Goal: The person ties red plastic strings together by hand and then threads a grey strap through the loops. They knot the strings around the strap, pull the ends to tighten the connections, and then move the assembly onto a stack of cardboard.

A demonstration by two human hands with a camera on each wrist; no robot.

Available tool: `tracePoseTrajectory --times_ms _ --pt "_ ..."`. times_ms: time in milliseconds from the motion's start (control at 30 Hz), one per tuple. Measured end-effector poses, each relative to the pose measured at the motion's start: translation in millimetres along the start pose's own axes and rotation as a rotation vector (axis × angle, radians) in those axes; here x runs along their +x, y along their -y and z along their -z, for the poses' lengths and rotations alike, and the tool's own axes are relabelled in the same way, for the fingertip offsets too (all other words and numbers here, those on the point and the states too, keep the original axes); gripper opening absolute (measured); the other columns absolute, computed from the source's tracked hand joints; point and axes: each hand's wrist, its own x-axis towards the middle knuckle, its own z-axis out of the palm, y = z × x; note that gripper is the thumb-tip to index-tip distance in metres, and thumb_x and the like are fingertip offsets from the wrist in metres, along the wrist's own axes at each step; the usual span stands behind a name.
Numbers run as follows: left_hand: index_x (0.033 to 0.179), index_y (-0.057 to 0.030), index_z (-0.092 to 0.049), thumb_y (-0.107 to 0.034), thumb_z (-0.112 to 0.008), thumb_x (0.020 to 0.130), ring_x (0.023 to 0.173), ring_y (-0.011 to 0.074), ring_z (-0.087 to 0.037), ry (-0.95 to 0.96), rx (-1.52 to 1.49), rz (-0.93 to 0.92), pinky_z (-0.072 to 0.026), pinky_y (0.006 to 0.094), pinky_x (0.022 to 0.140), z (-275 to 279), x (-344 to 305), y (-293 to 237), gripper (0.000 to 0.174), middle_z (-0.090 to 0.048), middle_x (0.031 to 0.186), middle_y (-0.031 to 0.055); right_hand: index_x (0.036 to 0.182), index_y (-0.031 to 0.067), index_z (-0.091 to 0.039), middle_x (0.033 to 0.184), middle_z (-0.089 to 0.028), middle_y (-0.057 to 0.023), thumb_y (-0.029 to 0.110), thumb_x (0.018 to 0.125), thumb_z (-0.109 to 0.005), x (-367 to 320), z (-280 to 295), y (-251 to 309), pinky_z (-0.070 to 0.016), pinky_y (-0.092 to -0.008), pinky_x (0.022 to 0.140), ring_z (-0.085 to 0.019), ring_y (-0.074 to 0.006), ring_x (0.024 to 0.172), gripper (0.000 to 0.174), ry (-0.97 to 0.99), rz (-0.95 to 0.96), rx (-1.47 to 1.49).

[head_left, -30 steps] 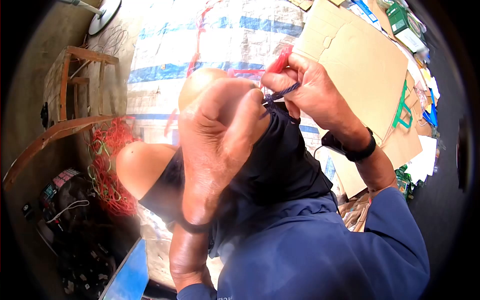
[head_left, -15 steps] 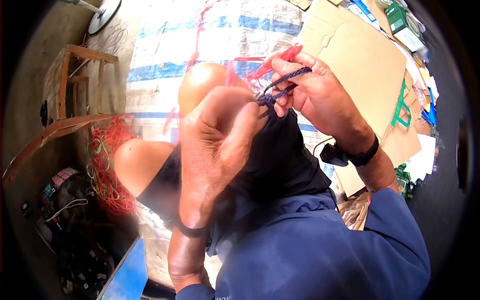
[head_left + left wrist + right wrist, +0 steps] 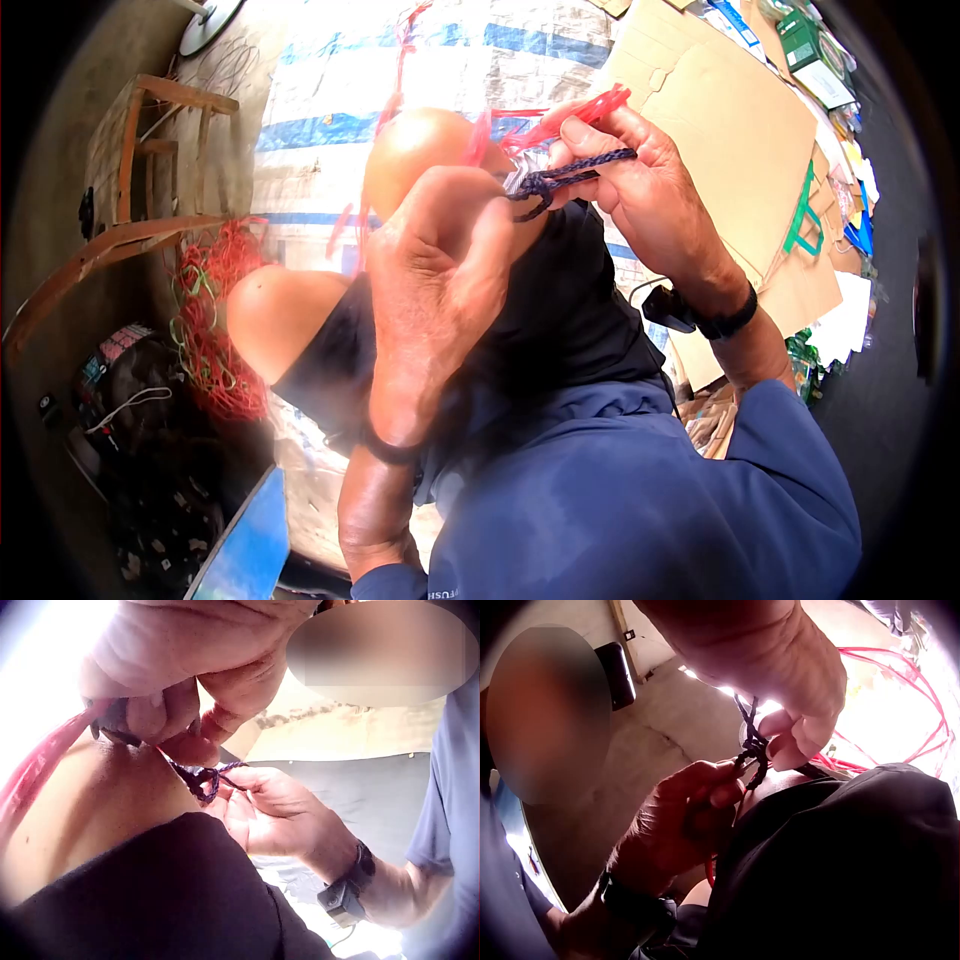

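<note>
A dark blue braided cord (image 3: 541,187) forms a knot with loops between the two hands, above the raised knee. The left hand (image 3: 436,265) pinches the cord beside the knot; its fingertips are hidden in the head view, but the right wrist view shows the cord (image 3: 754,754) at them. From the right hand (image 3: 655,195), whose thumb and fingers grip the loop's far end, red plastic twine (image 3: 600,108) sticks out. In the left wrist view the left hand (image 3: 195,660) also has a pink-red strand (image 3: 45,769) coming from its curled fingers.
Striped white and blue sheeting (image 3: 330,90) covers the ground ahead. Flattened cardboard (image 3: 740,130) lies at right, with a green box (image 3: 812,55) beyond. At left are a wooden frame (image 3: 180,92), a tangled red twine heap (image 3: 220,340) and a blue panel (image 3: 245,545).
The right hand has opened its grip somewhat and drawn the cord loop out to the right, away from the knot. The left hand stays nearly in place.
</note>
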Motion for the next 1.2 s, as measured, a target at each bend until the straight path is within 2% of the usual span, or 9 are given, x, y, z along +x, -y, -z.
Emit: tracePoseTrajectory --times_ms 167,433,500,533,800,867,1033,1100,1200 --pt "0.101 0.0018 -0.065 -0.005 -0.065 0.097 0.074 0.0004 -0.057 -0.043 -0.041 0.005 -0.0444 0.0162 0.065 -5.1 -0.2 -0.9 0.007 -0.068 0.084 -0.0016 0.113 -0.0014 -0.063 0.1 -0.069 -0.0106 0.018 0.103 -0.057 -1.2 2.6 1.0 -0.0575 -0.0294 0.081 -0.07 -0.0177 0.092 0.022 0.037 -0.016 0.103" --pt "0.101 0.0001 -0.066 -0.005 -0.07 0.094 0.062 -0.0003 -0.049 -0.18 -0.113 -0.011 -0.0344 0.0178 0.054 -13.3 -5.6 -2.1 0.009 -0.059 0.071 -0.0047 0.114 -0.0031 -0.061 0.107 -0.068 -0.0124 0.014 0.104 -0.054 0.5 3.0 -0.8 -0.057 -0.0386 0.09 -0.068 -0.0215 0.099 0.022 0.034 -0.024 0.251" --pt "0.096 -0.0028 -0.066 -0.008 -0.077 0.086 0.064 0.0191 -0.067 -0.039 0.14 -0.132 -0.0519 0.0311 0.062 -11.3 -5.5 -3.1 0.016 -0.069 0.076 0.0117 0.114 -0.0032 -0.061 0.107 -0.068 -0.0127 0.015 0.104 -0.054 2.6 1.7 -3.5 -0.0572 -0.0383 0.09 -0.068 -0.0214 0.099 0.022 0.02 -0.019 0.264" --pt "0.095 -0.0046 -0.068 -0.012 -0.078 0.085 0.071 0.0332 -0.069 -0.022 0.229 -0.158 -0.0536 0.0374 0.064 -11.5 -5.4 -4.1 0.015 -0.069 0.081 0.0168 0.114 -0.0033 -0.061 0.106 -0.068 -0.013 0.015 0.104 -0.054 3.6 0.6 -4.5 -0.0573 -0.0379 0.089 -0.068 -0.0214 0.098 0.022 0.005 -0.013 0.278" --pt "0.09 -0.0047 -0.068 -0.012 -0.072 0.088 0.073 0.0402 -0.064 0.023 0.407 -0.215 -0.0522 0.0423 0.063 -6.9 -5.6 -3.2 0.008 -0.068 0.081 0.0168 0.117 -0.003 -0.061 0.1 -0.071 -0.0102 0.022 0.109 -0.045 4.4 -2.6 -6.5 -0.059 -0.0359 0.08 -0.07 -0.0175 0.089 0.031 0.009 0.043 0.14" --pt "0.089 0.0018 -0.066 -0.007 -0.067 0.095 0.059 -0.0003 -0.044 0.082 0.2 -0.091 -0.0345 0.0195 0.052 -6.1 -8.8 -4.5 0.011 -0.053 0.064 -0.0049 0.117 -0.0029 -0.061 0.098 -0.07 -0.0094 0.022 0.109 -0.045 5.9 -1.7 -7.2 -0.059 -0.035 0.078 -0.069 -0.0169 0.087 0.03 0.009 0.052 0.102" --pt "0.091 0.0006 -0.066 -0.01 -0.064 0.098 0.059 -0.0016 -0.042 0.117 -0.03 0.021 -0.0315 0.0176 0.05 5.1 -15.0 -22.6 0.013 -0.052 0.068 -0.0092 0.114 -0.0017 -0.062 0.078 -0.062 -0.0035 0.023 0.109 -0.046 12.2 5.9 -16.0 -0.054 -0.0266 0.066 -0.063 -0.0114 0.07 0.03 -0.118 0.092 -0.207" --pt "0.089 0.0 -0.066 -0.008 -0.063 0.097 0.064 -0.0009 -0.043 0.113 -0.207 0.2 -0.0347 0.0183 0.055 8.1 -16.1 -25.5 0.012 -0.052 0.068 -0.0087 0.113 -0.0009 -0.063 0.075 -0.06 -0.0026 0.024 0.109 -0.047 13.9 8.7 -18.6 -0.0514 -0.0247 0.062 -0.06 -0.0098 0.065 0.03 -0.123 0.118 -0.283" --pt "0.092 -0.0002 -0.066 -0.009 -0.062 0.099 0.068 -0.0014 -0.044 0.063 -0.276 0.191 -0.0337 0.0166 0.059 8.7 -17.8 -23.1 0.012 -0.055 0.076 -0.0086 0.111 0.0007 -0.064 0.07 -0.058 -0.0011 0.024 0.108 -0.049 14.3 9.4 -24.4 -0.0464 -0.022 0.055 -0.055 -0.0074 0.056 0.028 -0.166 0.156 -0.396"
